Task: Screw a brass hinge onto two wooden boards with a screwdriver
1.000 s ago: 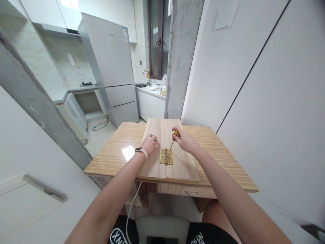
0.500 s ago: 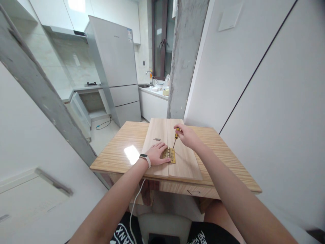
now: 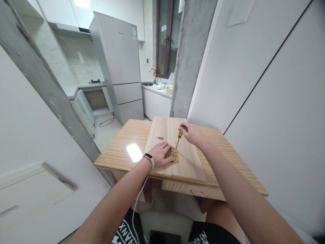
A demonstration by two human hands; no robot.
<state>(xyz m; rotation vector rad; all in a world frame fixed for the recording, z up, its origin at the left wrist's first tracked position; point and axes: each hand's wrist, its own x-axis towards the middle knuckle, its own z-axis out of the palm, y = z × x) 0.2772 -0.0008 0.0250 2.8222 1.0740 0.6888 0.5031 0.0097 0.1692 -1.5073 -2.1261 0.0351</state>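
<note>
Two light wooden boards [image 3: 188, 162] lie side by side on a striped wooden table [image 3: 122, 152]. A brass hinge [image 3: 175, 155] spans their seam. My left hand [image 3: 160, 154] lies flat on the left half of the hinge, fingers stretched out, holding it down. My right hand [image 3: 193, 134] is closed round a yellow-handled screwdriver [image 3: 179, 136], its tip pointing down at the hinge's right leaf. Loose screws [image 3: 159, 138] lie on the left board beyond my left hand.
A concrete pillar [image 3: 189, 57] rises just behind the table, with a white wall to the right. A fridge [image 3: 122, 67] and kitchen counter [image 3: 157, 91] stand further back. A white cable [image 3: 137, 206] hangs below the table's near edge.
My left hand left the loose screws and moved back onto the hinge, now flat on it. My right hand keeps the screwdriver near the hinge. The camera shifted slightly.
</note>
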